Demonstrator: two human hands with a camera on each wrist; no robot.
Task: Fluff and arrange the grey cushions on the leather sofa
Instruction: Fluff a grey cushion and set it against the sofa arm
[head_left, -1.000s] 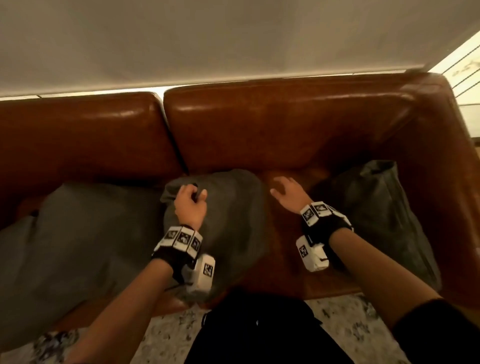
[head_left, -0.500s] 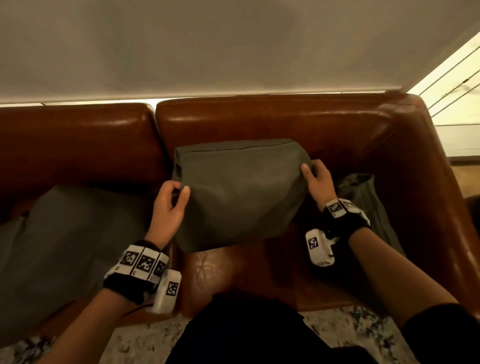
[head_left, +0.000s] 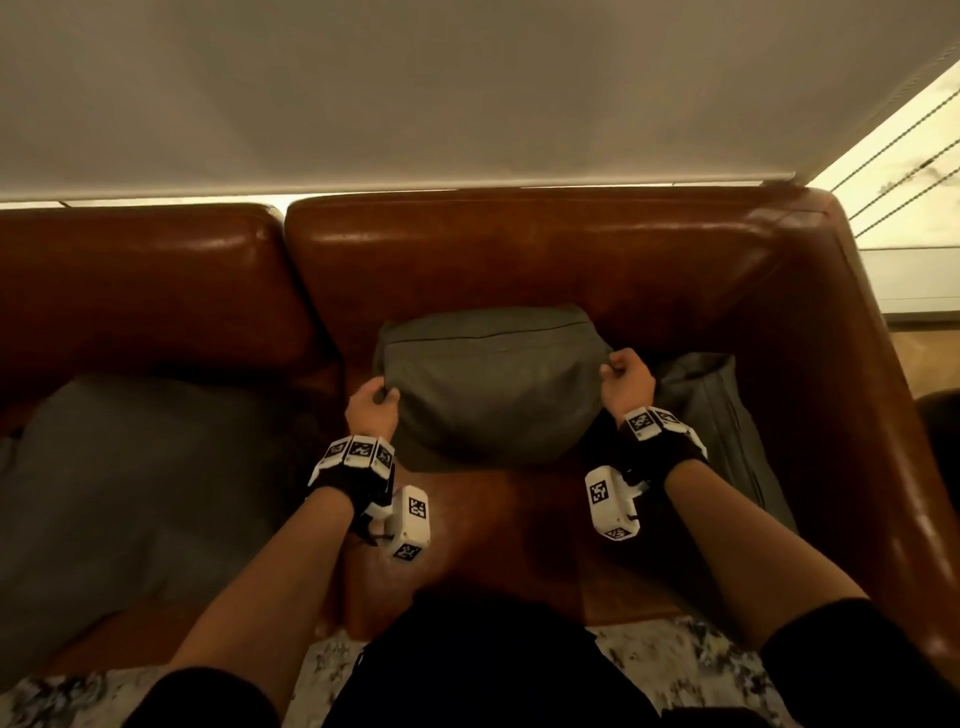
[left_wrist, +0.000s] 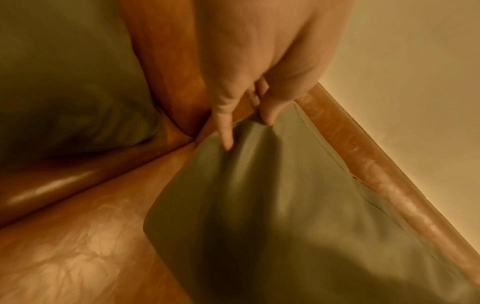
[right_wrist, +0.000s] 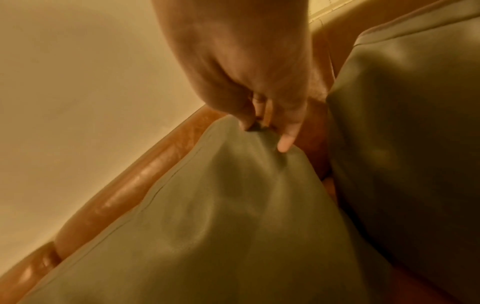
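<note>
Both hands (head_left: 370, 410) (head_left: 626, 382) pinch the unlabelled grey cushion (head_left: 493, 395) by its corners.

My forearms are bare, and dark sleeves end near my elbows. On each wrist I wear a black band (head_left: 670, 457) topped with a row of white tiles printed with black square markers. A white boxy camera block (head_left: 609, 503) hangs off the inner side of my right wrist, marked with the same codes; its twin (head_left: 410, 522) hangs from my left, a thin dark cable looping beside it. Dark clothing covers my lap.
</note>
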